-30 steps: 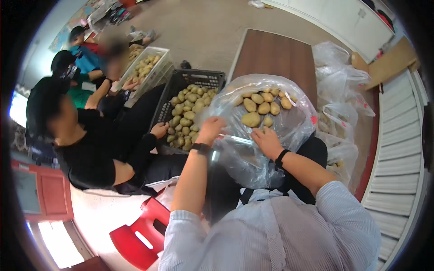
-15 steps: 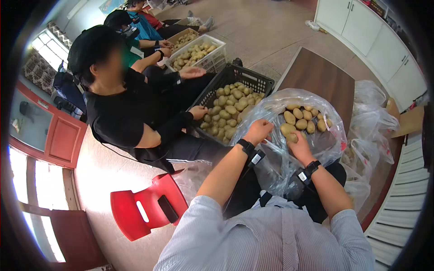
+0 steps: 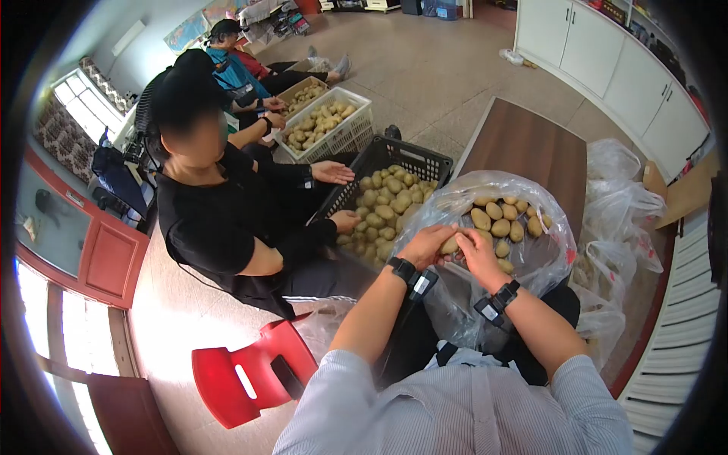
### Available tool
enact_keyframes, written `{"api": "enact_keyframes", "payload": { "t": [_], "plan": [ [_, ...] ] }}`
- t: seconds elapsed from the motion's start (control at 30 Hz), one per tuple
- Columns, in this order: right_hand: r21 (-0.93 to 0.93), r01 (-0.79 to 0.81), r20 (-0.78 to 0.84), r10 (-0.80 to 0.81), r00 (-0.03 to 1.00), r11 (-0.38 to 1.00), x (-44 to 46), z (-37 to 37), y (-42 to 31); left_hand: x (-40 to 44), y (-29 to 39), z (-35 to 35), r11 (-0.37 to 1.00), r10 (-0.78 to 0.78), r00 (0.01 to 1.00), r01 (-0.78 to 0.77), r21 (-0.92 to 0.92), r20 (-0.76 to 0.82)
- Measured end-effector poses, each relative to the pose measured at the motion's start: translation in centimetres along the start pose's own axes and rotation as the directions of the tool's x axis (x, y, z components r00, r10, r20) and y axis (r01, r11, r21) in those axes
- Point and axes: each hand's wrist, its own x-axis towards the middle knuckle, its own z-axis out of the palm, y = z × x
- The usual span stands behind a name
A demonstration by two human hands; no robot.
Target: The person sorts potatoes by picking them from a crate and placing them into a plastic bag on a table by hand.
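Observation:
My left hand (image 3: pixel 426 246) and my right hand (image 3: pixel 481 254) meet over the near left rim of a clear plastic bag (image 3: pixel 537 267). Between them is a potato (image 3: pixel 450 245), partly covered by the fingers of both. The bag lies wide open, with several potatoes (image 3: pixel 500 227) grouped inside toward its far side. Two more potatoes lie nearer, just right of my right hand. Left of the bag stands a black crate (image 3: pixel 432 161) holding many loose potatoes (image 3: pixel 385 199).
A person in black (image 3: pixel 220 205) sits at left, both hands near the black crate. Beyond are a white crate (image 3: pixel 356 130) of potatoes and more seated people. A brown table (image 3: pixel 523 144) adjoins the bag; filled plastic bags (image 3: pixel 618 220) stand right, a red chair (image 3: pixel 250 371) left.
My right hand has moved left, out from over the bag's potatoes, to meet my left hand with a potato between them. The camera view has shifted slightly. The co-worker's head has turned and lowered.

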Motion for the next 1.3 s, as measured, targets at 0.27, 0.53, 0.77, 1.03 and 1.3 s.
{"api": "enact_keyframes", "payload": {
  "t": [0.27, 0.53, 0.77, 1.03, 1.3],
  "plan": [
    [-0.687, 0.233, -0.035, -0.352, 0.935, 0.688, 0.3, -3.3, 4.5, 1.1, -0.9, -2.2, 0.95, 0.073, 0.964, -0.145, -0.277, -0.255],
    [-0.944, 0.197, 0.116, -0.292, 0.949, 0.265, -0.6, -5.9, 6.2, 3.1, -2.6, -6.5, 0.694, -0.012, 0.831, -0.394, -0.603, -0.557],
    [-0.958, 0.192, 0.129, -0.277, 0.952, 0.214, 0.7, -5.4, 6.2, 3.1, -4.2, -10.2, 0.805, 0.011, 0.72, -0.418, -0.421, -0.693],
    [-0.969, 0.192, 0.112, -0.412, 0.904, 0.157, 1.2, -5.6, 8.1, 3.0, -4.6, -11.8, 0.727, -0.148, 0.711, -0.393, -0.562, -0.687],
    [-0.968, 0.204, 0.15, -0.318, 0.936, 0.145, 0.3, -5.1, 9.0, 2.3, -4.3, -11.3, 0.904, -0.118, 0.619, -0.257, -0.343, -0.777]
  ]
}}
